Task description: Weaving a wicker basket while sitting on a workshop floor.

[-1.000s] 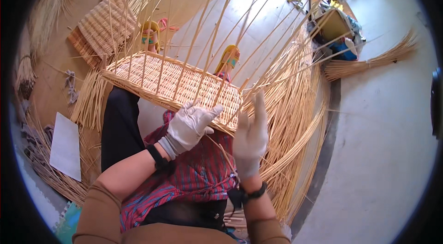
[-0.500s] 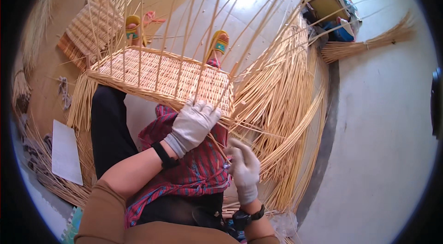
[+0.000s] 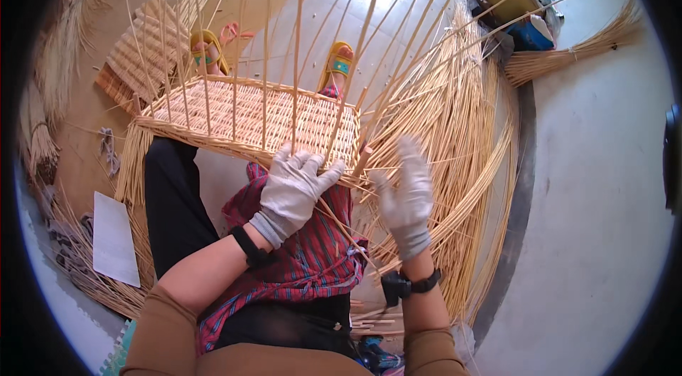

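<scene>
A rectangular wicker basket point(image 3: 241, 111) with a woven base and low rim rests across my knees, tall upright willow rods rising from its edges. My gloved left hand point(image 3: 293, 190) grips its near rim toward the right corner, fingers over the edge among the uprights. Just right of that corner, my gloved right hand point(image 3: 408, 198) is raised with thumb and fingers apart, and nothing shows in it. A short thick stick point(image 3: 363, 160) stands up at the corner between the hands. One loose rod point(image 3: 346, 234) hangs below the rim over my red striped apron point(image 3: 305, 259).
A large heap of willow rods point(image 3: 455, 134) spreads to the right, with a tied bundle point(image 3: 568, 56) beyond. Back left lies a woven panel point(image 3: 145, 42). A white board point(image 3: 115, 241) lies on the left. Cluttered containers point(image 3: 511, 3) stand at the back right.
My right hand has moved up and right from below the rim, its fingers spreading. The left hand keeps its place on the rim. The view has shifted slightly.
</scene>
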`<state>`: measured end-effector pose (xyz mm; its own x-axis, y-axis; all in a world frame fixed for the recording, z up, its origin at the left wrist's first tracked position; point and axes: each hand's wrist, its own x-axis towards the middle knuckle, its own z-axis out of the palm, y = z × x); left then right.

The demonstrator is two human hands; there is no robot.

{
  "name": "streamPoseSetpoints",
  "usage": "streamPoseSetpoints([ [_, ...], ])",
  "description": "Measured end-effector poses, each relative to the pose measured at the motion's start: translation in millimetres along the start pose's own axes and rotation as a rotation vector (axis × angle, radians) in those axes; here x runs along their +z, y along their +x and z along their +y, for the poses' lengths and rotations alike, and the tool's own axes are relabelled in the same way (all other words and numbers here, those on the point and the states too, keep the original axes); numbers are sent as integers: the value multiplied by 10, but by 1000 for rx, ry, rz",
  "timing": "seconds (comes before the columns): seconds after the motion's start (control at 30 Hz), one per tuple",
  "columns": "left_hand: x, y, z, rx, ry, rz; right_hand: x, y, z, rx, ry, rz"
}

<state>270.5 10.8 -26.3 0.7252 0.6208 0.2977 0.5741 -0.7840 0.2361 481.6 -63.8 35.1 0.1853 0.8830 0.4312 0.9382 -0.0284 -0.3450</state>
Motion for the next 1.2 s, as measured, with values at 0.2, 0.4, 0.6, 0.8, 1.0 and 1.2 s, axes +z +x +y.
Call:
streamPoseSetpoints([
  [0.2, -348, 203, 246, -168, -251, 22, 124, -259, 191, 37, 201, -349],
  [0.4, 98, 552, 282, -374, -997, -240, 120, 30, 596, 75, 482, -594],
  [0.6, 107, 532, 445, -343, -665, -63, 26, 204, 624, 181, 220, -548],
  [0.8, -400, 183, 370, -330, -574, 109, 148, -395, 37, -294, 66, 35],
  [1.0, -1256, -627, 334, -332, -651, 67, -76, -1118, -257, -371, 395, -256],
  [1.2, -1796, -1213, 143, -128, -994, 45, -375, -1485, -500, 198, 647, -409],
])
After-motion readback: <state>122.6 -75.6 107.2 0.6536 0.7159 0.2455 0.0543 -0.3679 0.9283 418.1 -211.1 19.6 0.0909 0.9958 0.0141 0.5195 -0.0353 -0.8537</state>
